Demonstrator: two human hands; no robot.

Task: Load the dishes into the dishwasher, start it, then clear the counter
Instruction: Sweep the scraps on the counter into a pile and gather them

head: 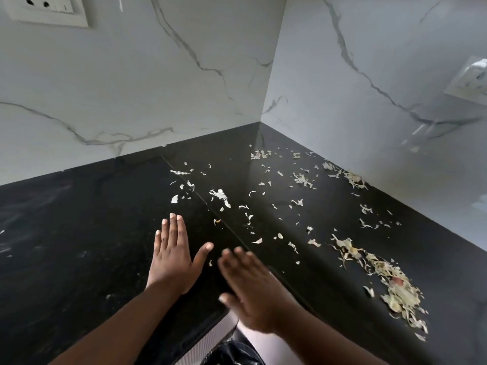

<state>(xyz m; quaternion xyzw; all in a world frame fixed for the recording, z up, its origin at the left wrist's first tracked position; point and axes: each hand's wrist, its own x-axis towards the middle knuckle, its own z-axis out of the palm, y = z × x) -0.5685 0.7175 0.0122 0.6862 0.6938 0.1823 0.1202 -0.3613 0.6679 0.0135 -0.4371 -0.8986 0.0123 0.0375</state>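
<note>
White marble-look wall panels (131, 83) with grey veins meet in a corner above a glossy black stone surface (79, 233) that wraps the same corner. A thin seam (200, 198) runs diagonally across the surface from the back wall toward the near edge.

Left hand (172, 255): palm down, flat on the surface just left of the seam, fingers straight and together, thumb spread toward the right. Holds nothing.

Right hand (253, 288): blurred, palm down, fingers extended and loosely together, over the near edge of the surface just right of the left hand. Holds nothing. Cannot tell whether it touches the surface.

Pale, papery vegetable peel scraps (220, 196) lie scattered over the surface, mostly right of the seam and back toward the corner. One small piece lies between the two hands. A denser pile of pale shredded peelings (395, 285) sits near the right edge of the surface, well apart from both hands, with thinner trails along the foot of the right wall.

White switch-and-socket plate (50, 9) on the left wall, upper corner. A second white socket plate (471, 80) on the right wall, at the frame edge.

Below the near edge, part of a pale ribbed cabinet front (210, 341) and something dark and glossy beside it; too little shows to identify.
</note>
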